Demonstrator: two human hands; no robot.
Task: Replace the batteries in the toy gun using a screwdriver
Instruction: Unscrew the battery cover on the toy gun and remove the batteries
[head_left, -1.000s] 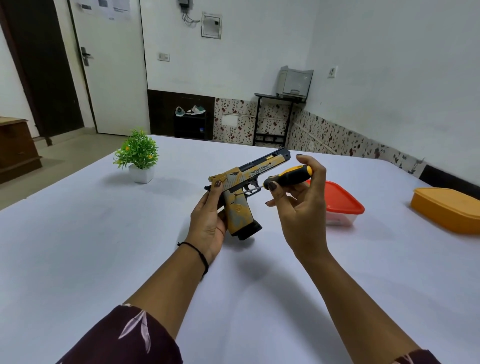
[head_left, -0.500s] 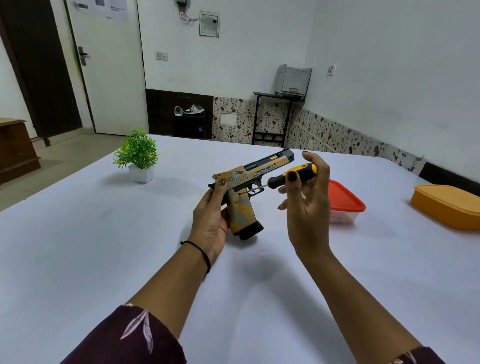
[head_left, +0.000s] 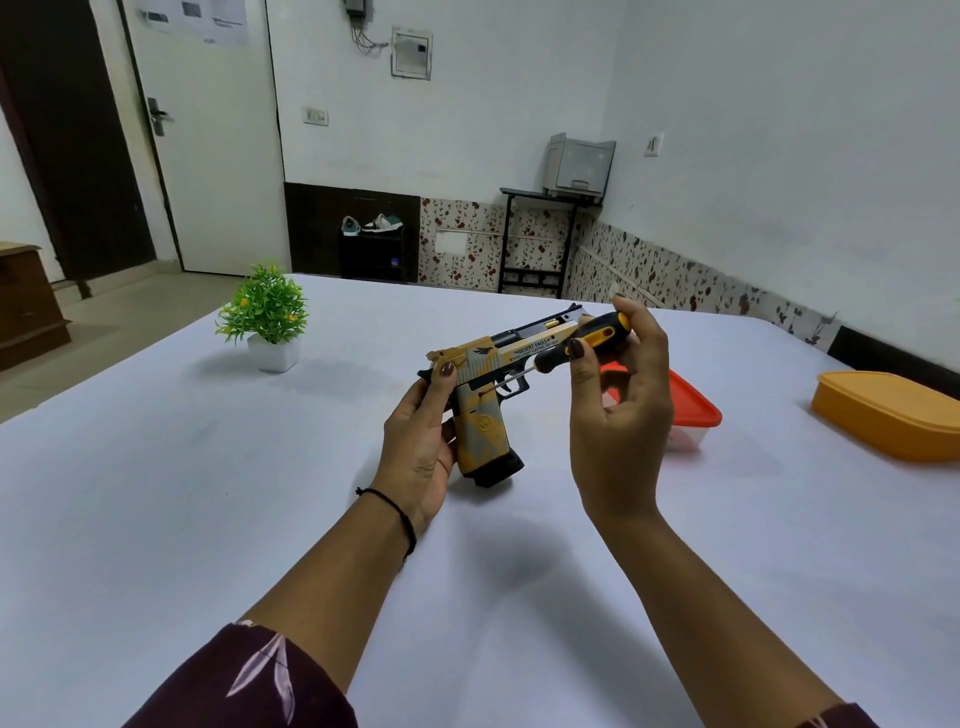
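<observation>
Tabletop (head_left: 156, 519): white cloth, fills most of the view; your two forearms reach in from the near edge.
Orange box (head_left: 893, 413): lidded, sits at the right edge of the tabletop, well apart from your hands.
Red-lidded container (head_left: 693, 410): clear base, on the tabletop right of centre, partly hidden behind your right hand.
Potted plant (head_left: 266, 317): green, small white pot, upright toward the far left corner.
Toy gun (head_left: 483, 415): tan and grey, black slide on top; held above the middle of the tabletop, grip down, muzzle pointing right and away from you.
Left hand (head_left: 421, 441): you wrap it round the back of the gun's grip, thumb up on the rear of the slide; firm hold. Thin black band at the wrist.
Right hand (head_left: 618, 415): fingers closed round the screwdriver handle, thumb across its near side.
Screwdriver (head_left: 592, 340): black and yellow handle, slanting down to the left; thin shaft runs to the gun's frame just above the trigger guard. Whether the tip sits in a screw, cannot tell.
</observation>
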